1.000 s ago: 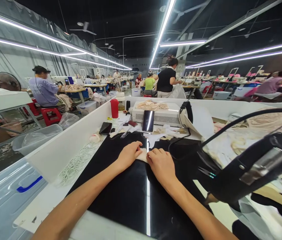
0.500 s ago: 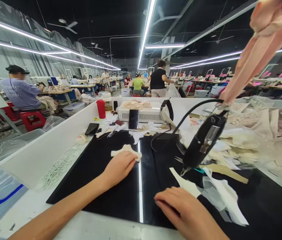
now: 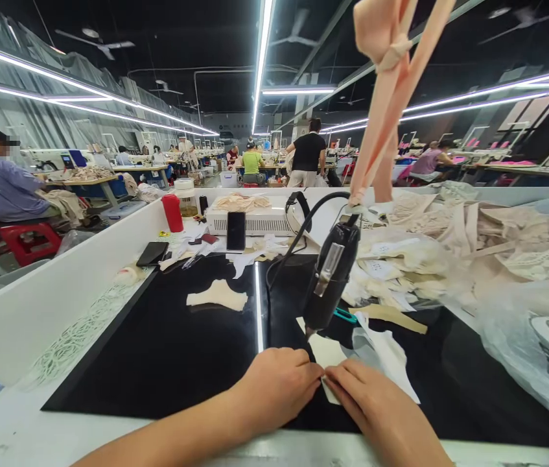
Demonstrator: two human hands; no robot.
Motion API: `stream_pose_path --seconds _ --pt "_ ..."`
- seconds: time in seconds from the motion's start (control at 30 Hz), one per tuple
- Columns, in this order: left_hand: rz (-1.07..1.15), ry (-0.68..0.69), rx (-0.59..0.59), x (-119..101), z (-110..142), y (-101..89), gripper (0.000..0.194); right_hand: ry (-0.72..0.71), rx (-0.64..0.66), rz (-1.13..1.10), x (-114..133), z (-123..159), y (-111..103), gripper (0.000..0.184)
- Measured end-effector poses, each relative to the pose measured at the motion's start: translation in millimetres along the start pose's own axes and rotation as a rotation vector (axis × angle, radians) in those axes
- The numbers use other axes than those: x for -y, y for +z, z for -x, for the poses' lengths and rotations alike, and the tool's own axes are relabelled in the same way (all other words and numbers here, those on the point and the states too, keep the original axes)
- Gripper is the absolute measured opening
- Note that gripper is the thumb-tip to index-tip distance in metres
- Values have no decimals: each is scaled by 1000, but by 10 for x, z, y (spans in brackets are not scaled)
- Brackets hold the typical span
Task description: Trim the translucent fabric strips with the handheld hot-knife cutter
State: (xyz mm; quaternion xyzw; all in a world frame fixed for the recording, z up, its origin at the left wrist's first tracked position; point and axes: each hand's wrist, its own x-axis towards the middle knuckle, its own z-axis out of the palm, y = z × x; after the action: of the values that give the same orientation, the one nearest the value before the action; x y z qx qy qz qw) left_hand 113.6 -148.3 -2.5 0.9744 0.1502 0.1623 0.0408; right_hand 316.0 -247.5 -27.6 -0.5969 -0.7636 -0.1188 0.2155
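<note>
My left hand (image 3: 274,386) and my right hand (image 3: 376,405) meet near the front edge of the black work mat (image 3: 157,350). Both are closed in a pinch on a thin white paper-like piece (image 3: 330,357) that lies on the mat. A black hanging hand tool (image 3: 330,275) with a cord dangles just above that piece, its tip pointing down at it. A beige cut fabric piece (image 3: 218,295) lies alone on the mat farther back, apart from both hands.
A heap of beige lace and fabric pieces (image 3: 430,253) covers the right side. A white machine box (image 3: 255,220), a phone (image 3: 236,230), a red bottle (image 3: 173,212) and a dark phone (image 3: 151,253) stand at the back. Beige straps (image 3: 391,91) hang overhead. Other people work at distant tables.
My left hand let go of the beige fabric piece and came back to the front edge. My right hand moved to meet it on the white piece. The view turned right.
</note>
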Motion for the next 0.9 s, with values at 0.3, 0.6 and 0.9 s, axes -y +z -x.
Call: stream_pose_path --seconds 0.3,0.6,0.9 --pt "-129 26 -8 -31 68 0 12 -21 -46 63 127 -61 -103 37" --pt "-120 42 -30 -55 108 -20 15 30 5 -21 145 -23 -263 38" --pt "-117 75 -99 -55 128 -8 12 90 38 -121 158 -36 -238 31"
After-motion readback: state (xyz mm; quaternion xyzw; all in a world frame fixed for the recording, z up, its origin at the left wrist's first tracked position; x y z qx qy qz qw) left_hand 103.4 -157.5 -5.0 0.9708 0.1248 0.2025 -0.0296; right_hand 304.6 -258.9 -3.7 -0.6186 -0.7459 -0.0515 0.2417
